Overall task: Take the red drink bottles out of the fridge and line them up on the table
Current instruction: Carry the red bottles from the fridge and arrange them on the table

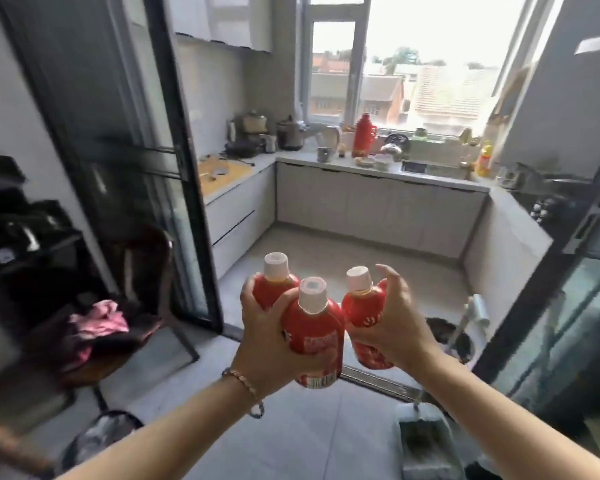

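Note:
I hold three red drink bottles with white caps upright in front of me, above the floor. My left hand (274, 344) is wrapped around two of them: the rear bottle (274, 284) and the front bottle (317, 327), whose label faces me. My right hand (394, 323) grips the third bottle (362, 306) from its right side. The three bottles touch one another. No fridge and no table show in this view.
A kitchen doorway lies ahead, with a black sliding-door frame (184, 168) on the left. A counter (378, 171) under the window carries pots and a red thermos (362, 135). A chair with pink clothing (101, 323) stands left; a dustpan (426, 441) lies lower right.

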The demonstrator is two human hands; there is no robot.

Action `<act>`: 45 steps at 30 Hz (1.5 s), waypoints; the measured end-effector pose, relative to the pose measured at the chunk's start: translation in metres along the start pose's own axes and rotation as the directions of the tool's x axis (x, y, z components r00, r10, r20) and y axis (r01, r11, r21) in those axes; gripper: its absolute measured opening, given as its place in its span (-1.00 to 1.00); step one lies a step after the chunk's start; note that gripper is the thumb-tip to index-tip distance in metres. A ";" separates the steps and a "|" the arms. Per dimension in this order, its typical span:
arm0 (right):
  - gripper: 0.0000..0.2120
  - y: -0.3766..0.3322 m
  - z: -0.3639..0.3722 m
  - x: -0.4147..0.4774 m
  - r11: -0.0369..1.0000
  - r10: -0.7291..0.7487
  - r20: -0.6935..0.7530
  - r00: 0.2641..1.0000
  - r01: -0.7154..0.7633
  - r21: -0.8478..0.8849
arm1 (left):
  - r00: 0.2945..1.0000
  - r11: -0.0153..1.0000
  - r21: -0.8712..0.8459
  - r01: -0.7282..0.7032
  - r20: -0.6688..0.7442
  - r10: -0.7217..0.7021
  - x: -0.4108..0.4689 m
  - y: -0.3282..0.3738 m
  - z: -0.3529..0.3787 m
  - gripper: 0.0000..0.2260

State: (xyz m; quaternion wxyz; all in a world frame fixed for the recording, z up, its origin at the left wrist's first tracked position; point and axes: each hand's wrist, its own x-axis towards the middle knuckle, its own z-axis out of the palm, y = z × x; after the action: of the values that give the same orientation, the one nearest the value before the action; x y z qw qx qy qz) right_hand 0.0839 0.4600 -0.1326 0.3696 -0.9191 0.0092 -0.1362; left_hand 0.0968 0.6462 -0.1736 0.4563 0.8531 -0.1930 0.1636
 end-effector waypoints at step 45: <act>-0.34 -0.623 0.907 -0.018 0.894 -0.414 0.781 0.468 0.369 0.253 | 0.190 0.377 -0.021 0.926 -0.837 -0.513 -0.286 -0.617 -0.695 -0.33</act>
State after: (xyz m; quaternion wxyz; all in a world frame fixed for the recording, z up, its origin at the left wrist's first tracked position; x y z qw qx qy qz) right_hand 0.2472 1.5286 -0.3375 0.3118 -0.8433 -0.3764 0.2234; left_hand 0.0710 1.5964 -0.3772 0.2700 0.7680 0.5066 0.2841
